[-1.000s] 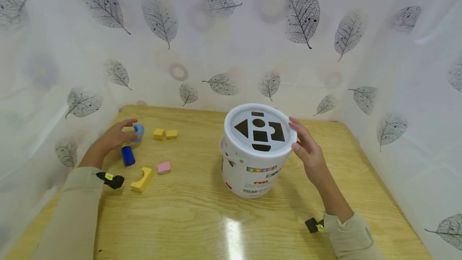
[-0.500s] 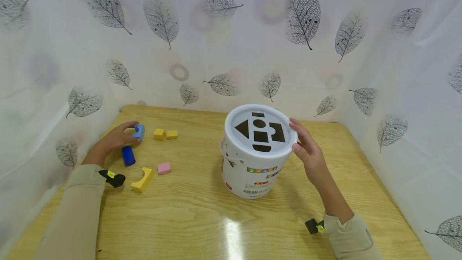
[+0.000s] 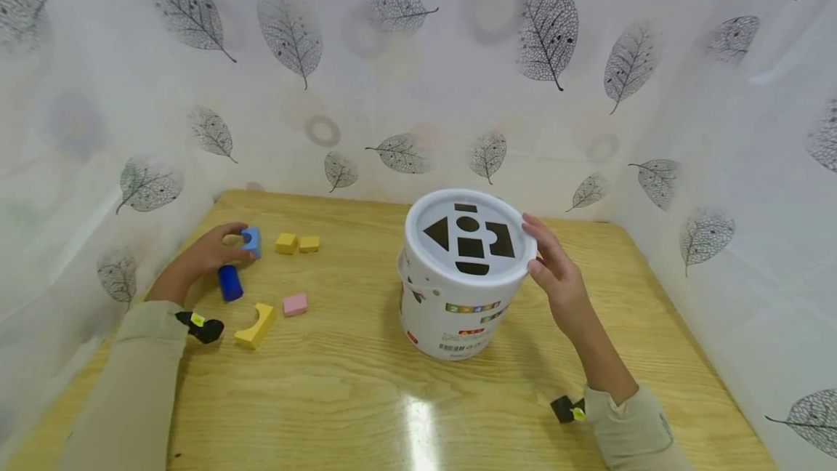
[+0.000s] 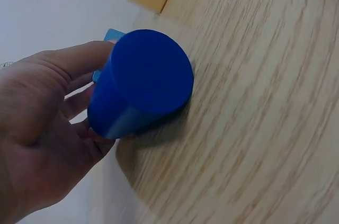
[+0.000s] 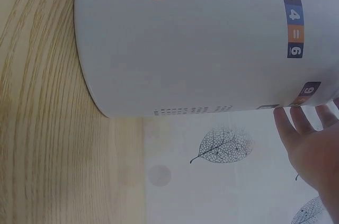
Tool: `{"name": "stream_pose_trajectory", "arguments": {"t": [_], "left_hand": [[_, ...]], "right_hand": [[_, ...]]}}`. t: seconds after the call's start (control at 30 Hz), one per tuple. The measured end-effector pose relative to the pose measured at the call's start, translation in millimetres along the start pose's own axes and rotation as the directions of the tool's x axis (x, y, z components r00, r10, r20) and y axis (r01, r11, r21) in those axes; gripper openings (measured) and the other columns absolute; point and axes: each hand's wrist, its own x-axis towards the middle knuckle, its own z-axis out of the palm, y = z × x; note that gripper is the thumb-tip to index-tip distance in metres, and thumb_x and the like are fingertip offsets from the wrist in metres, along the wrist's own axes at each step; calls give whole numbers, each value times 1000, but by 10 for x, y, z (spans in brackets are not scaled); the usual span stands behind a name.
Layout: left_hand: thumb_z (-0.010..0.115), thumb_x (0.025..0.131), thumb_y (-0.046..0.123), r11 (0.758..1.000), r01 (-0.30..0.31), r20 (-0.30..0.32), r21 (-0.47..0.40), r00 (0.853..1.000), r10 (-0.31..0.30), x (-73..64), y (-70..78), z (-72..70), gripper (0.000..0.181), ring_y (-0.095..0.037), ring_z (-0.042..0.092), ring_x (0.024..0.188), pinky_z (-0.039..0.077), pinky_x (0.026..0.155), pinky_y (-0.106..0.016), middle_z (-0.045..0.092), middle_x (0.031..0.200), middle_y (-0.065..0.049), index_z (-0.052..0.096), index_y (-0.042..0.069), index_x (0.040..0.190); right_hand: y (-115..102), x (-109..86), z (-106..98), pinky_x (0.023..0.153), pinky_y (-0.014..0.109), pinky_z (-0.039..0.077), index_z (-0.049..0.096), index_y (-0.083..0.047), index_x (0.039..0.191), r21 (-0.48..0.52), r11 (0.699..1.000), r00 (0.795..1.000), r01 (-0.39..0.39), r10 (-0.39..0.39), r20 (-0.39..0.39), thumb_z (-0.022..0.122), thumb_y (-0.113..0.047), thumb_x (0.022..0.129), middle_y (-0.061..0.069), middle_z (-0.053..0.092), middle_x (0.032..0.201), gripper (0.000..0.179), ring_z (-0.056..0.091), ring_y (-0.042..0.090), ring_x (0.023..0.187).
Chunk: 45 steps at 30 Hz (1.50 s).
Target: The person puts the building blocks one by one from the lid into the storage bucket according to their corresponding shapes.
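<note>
My left hand (image 3: 208, 250) pinches a light blue block with a curved notch (image 3: 251, 242) at the table's left side, thumb and fingers at its two ends. A dark blue cylinder (image 3: 230, 283) lies just in front of that hand. In the left wrist view the cylinder (image 4: 151, 70) hides most of the light blue block (image 4: 113, 35). My right hand (image 3: 561, 282) touches the upper right side of a white bucket (image 3: 451, 318), its fingers spread along the rim. The bucket's lid (image 3: 437, 260) has several shaped holes. In the right wrist view, fingertips touch the bucket wall (image 5: 185, 60).
Two small yellow blocks, a left one (image 3: 286, 243) and a right one (image 3: 309, 243), lie right of the left hand. A pink block (image 3: 295, 304) and a yellow arch block (image 3: 256, 326) are nearer on the wooden table (image 3: 314, 398). Leaf-patterned curtain (image 3: 418, 57) surrounds the table.
The left hand's thumb and fingers have closed onto the light blue block, its thumb shifting toward the near end. The right hand and the bucket stay in place.
</note>
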Motion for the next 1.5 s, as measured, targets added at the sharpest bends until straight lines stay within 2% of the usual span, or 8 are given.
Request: {"name": "stream_pose_trajectory", "arguments": {"t": [0.23,0.53,0.77,1.0,1.1,1.2,1.33,1.5], "left_hand": [[69,95,42,1000,-15,-19,-24,1000,14,-47,98,-54,92,-54,41,129,43,100,-62,26,153,-36,19,-5,157],[68,94,48,999,-43,-43,-20,998,42,-117,361,-93,95,-53,40,126,45,93,-60,28,153,-34,18,0,159],[70,93,47,992,-102,-84,-72,992,96,-163,575,-37,91,-37,47,114,49,84,-49,32,152,-25,23,5,159],[73,92,43,982,-167,-109,-92,982,157,-211,831,11,87,-26,47,93,47,68,-36,43,135,-17,27,10,158],[73,92,44,979,-189,-111,-71,977,181,-217,956,28,86,-25,45,95,45,68,-35,45,128,-17,29,11,158],[73,92,43,973,-226,-112,-49,969,220,-220,1084,54,84,-26,44,98,45,70,-35,45,132,-16,32,12,157],[76,90,39,961,-273,-109,-55,958,266,-234,1262,111,78,-26,44,97,44,69,-36,44,135,-13,38,15,154],[77,90,36,949,-307,-91,-75,950,300,-259,1484,173,74,-26,44,99,45,68,-37,45,134,-9,41,18,152]], "right_hand": [[2,-7,1,105,21,44,39,-2,153,1,1000,1000,-6,6,0,45,-3,103,8,27,165,50,41,12,141],[11,-6,-3,104,21,45,39,-2,153,-2,1000,1000,-1,1,1,45,-3,103,8,28,165,50,41,14,141],[11,-10,-7,104,20,45,40,-2,153,-12,1000,1000,2,-2,3,45,-2,104,8,28,165,50,42,14,140],[10,-8,-6,104,20,45,39,-1,153,-2,1000,1000,13,-13,8,44,-1,103,8,27,165,50,42,13,140],[4,-5,-4,105,20,45,39,-1,153,0,1000,1000,11,-11,9,44,-1,103,8,27,165,50,40,13,142],[-1,-5,-5,106,20,44,38,-2,153,1,1000,1000,3,-3,12,44,-2,103,7,27,165,50,37,12,144],[-6,-1,-8,107,20,43,38,-3,153,-6,1000,1000,-4,4,18,44,-4,104,6,26,165,50,34,13,146],[-5,-5,-4,106,21,44,39,-2,153,-1,1000,1000,-6,6,12,45,-2,103,7,26,165,50,38,13,144]]}}
